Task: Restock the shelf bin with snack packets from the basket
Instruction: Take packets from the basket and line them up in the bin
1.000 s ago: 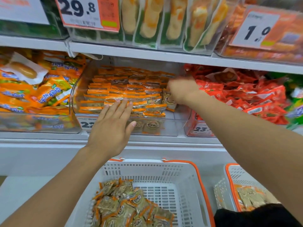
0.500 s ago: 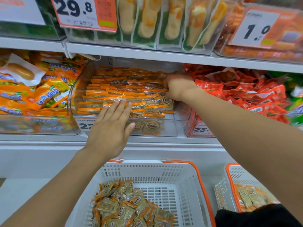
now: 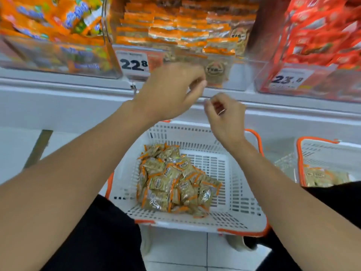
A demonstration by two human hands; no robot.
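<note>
The left hand (image 3: 168,92), flat against the clear plastic shelf bin (image 3: 195,55) a second ago, now hangs below its front with fingers loosely curled, holding nothing. The right hand (image 3: 224,114) has come out of the bin and hovers, equally empty and half-curled, above the white slotted basket with orange rim (image 3: 244,192). Its heap of tan-and-orange snack packets (image 3: 173,180) awaits the next handful, probably.

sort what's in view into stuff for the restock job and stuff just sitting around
For the job:
white plastic basket with orange rim
pile of tan snack packets with orange edges
clear plastic shelf bin
left hand and right hand, both empty

Just there:
red packets bin
second white basket
</note>
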